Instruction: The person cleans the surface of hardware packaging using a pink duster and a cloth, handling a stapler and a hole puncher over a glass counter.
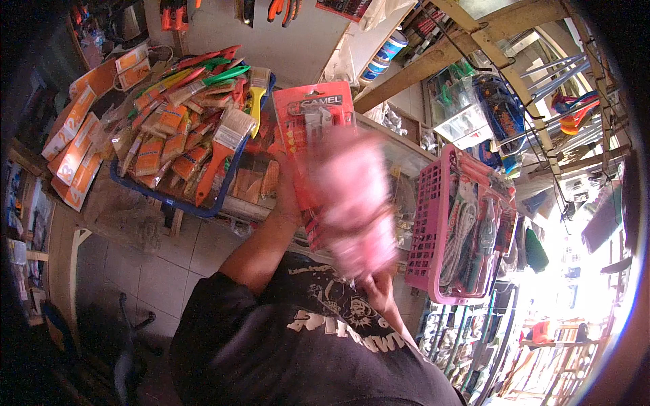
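Note:
My left hand [289,195] grips the left edge of a red Camel blister pack [289,119], held upright in front of my chest. Behind its clear plastic sits a pale grey item that I cannot make out. A pink and white cloth-like thing [355,198], heavily blurred by motion, covers the pack's lower right part. At its lower end, my right hand [380,290] holds it, with most of the fingers hidden. Whether the cloth touches the card cannot be told.
A blue basket [195,210] heaped with paintbrushes [231,134] stands to the left, beside orange cardboard boxes [76,157]. On the right, a pink plastic basket [424,228] holds several packaged goods. Metal display hooks [482,68] jut out at upper right. A glass counter [401,144] lies behind the pack.

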`<state>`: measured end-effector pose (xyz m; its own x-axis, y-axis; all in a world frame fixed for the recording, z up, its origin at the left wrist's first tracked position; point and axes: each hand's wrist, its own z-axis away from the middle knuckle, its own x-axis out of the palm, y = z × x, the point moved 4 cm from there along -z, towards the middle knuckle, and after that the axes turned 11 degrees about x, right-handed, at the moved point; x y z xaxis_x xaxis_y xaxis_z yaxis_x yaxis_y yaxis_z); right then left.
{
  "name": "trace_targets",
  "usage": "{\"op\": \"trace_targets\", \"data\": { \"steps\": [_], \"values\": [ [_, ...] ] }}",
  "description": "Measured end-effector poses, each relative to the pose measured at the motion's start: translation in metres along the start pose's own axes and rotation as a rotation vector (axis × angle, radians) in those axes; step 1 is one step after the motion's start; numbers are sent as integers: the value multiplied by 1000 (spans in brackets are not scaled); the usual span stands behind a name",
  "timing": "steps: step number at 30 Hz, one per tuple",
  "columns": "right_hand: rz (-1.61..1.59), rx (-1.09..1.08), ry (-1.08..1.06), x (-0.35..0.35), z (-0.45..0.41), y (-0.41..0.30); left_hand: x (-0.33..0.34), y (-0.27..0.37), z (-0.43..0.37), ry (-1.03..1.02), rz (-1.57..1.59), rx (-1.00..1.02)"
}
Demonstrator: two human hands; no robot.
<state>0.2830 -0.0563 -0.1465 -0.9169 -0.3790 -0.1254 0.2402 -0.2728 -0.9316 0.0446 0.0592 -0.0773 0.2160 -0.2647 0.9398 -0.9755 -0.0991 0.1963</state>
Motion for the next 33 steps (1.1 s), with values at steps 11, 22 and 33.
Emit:
{"op": "trace_targets", "data": {
  "steps": [11, 22, 33],
  "values": [
    [353, -290, 120, 1, -3, -5, 11, 1, -12, -419, 263, -356],
    [35, 213, 59, -3, -7, 7, 4, 4, -1, 81, 114, 146],
    [111, 12, -37, 7, -5, 2, -33, -20, -8, -73, 133, 39]
  ]
}}
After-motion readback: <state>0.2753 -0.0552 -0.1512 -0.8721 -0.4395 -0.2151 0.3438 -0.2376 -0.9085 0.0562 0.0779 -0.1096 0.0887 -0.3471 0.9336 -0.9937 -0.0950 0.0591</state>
